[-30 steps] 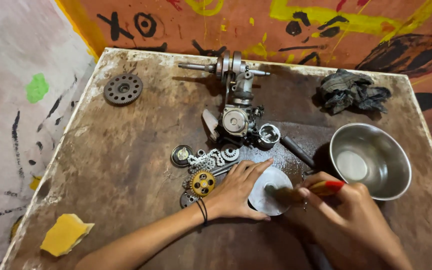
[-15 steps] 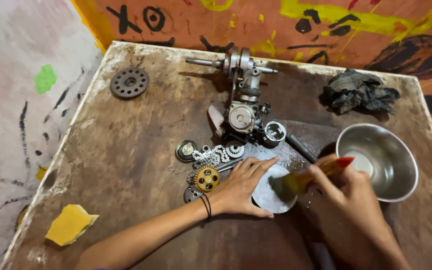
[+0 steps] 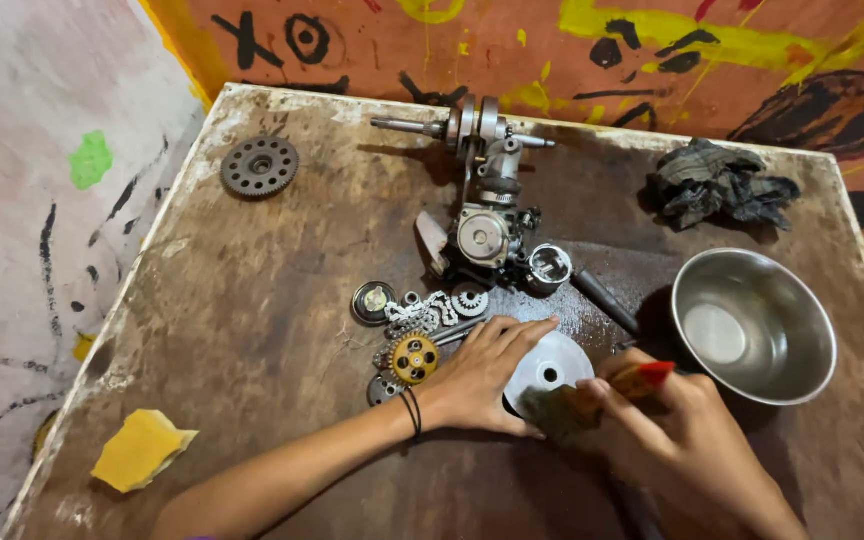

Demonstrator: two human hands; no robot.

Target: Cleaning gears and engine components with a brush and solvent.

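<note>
At lower centre of the counter [image 3: 252, 330], your left hand [image 3: 482, 375] presses the white disc [image 3: 552, 365] flat. Your right hand [image 3: 687, 430] grips a brush [image 3: 602, 395] on its still-grimy face; other parts wait.

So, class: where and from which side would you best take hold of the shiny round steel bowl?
Grip the shiny round steel bowl by its thin rim on the far right edge, from above: it sits upright and open, and that side is free, whereas the right hand crowds the near-left rim.

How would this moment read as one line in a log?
left hand: pressing round white metal disc | right hand: brush with red handle on disc | beside: round steel bowl
</note>
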